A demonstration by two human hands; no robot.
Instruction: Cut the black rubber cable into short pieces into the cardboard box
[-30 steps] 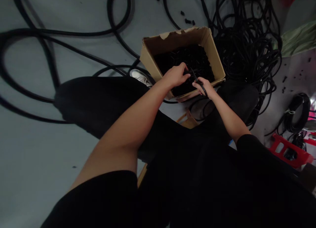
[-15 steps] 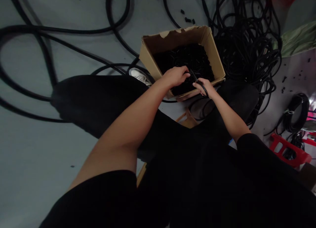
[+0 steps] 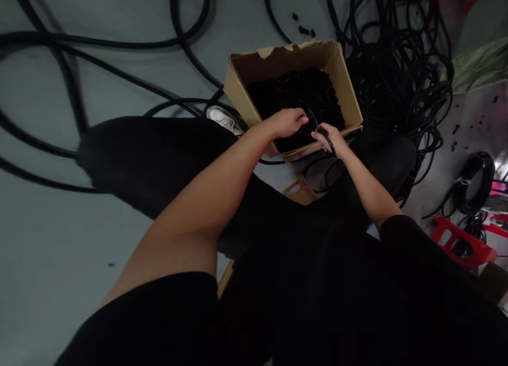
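My left hand (image 3: 284,124) and my right hand (image 3: 329,138) meet over an open cardboard box (image 3: 337,75), just inside its near edge. The left fingers close on a short end of black cable (image 3: 310,124); its full length is hidden by the hands. My right hand is shut on a slim black cutting tool (image 3: 326,136), its tip pointing toward the left fingers. Below the hands, the box holds a heap of short black cable pieces (image 3: 293,93).
Black cables (image 3: 119,43) loop across the grey floor, and a dense black cable tangle (image 3: 400,75) lies right of the box. My black-clad knees (image 3: 159,154) flank the box. A red plastic crate (image 3: 462,247) and a cable coil (image 3: 474,183) lie at right.
The whole view has drifted slightly as my head moved. My hands stay together over the box, with only small shifts of the cable end and tool.
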